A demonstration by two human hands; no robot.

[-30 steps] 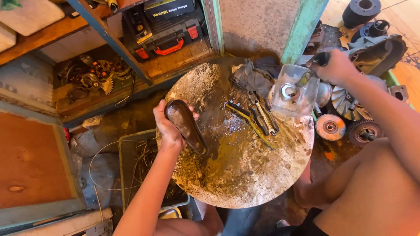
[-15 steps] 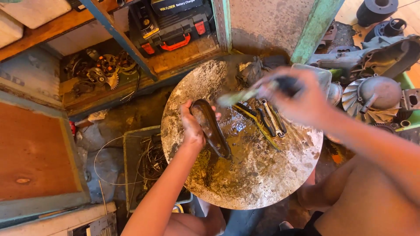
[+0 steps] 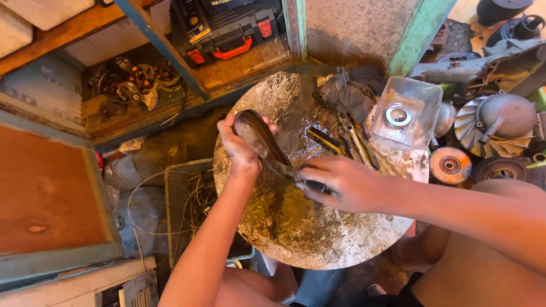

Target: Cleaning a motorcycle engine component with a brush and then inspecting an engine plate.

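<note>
- A long, dark metal part (image 3: 263,142), curved and grimy, with a dull greasy shine along its back.
- It slants across the upper left of the round, stained tabletop (image 3: 318,233), rounded broad end up and to the left, narrow end down and to the right.
- The left hand (image 3: 242,150) wraps the broad end from the left side, thumb over the top.
- The right hand (image 3: 341,183) closes over the narrow end, where a small dark tool (image 3: 313,186) shows under the fingers; what kind of tool is hidden.
- The part's middle stretch lies bare between both hands, lifted slightly off the tabletop or resting on it; which one is unclear.
</note>
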